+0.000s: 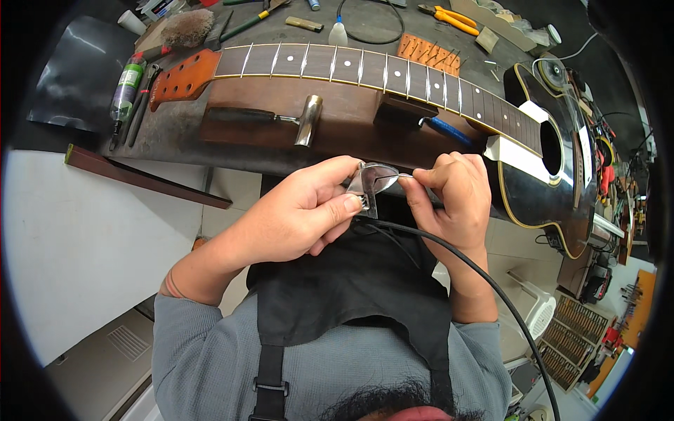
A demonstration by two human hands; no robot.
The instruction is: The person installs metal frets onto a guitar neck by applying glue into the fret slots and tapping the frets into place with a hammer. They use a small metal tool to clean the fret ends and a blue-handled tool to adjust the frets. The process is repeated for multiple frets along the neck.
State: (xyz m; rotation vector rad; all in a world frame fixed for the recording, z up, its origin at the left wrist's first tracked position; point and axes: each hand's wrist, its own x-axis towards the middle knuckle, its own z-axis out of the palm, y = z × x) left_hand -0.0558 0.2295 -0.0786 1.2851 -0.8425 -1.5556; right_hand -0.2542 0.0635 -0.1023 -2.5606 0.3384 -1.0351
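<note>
One shiny curved piece (364, 184) sits at the centre of the frame, where I see the left hand (309, 210) pinching it between thumb and fingers and the right hand (455, 188) pinching a thin rod (404, 175) at its right side, below the guitar neck (337, 67) spanning the worktop (168, 137) across the upper frame.

I observe a dark grey bench (165, 146) before me. A white table (91, 238) stands at my left. Pale tiled floor (516, 250) shows below; at my right I record a white plastic seat (540, 314) and a rack (574, 337).
</note>
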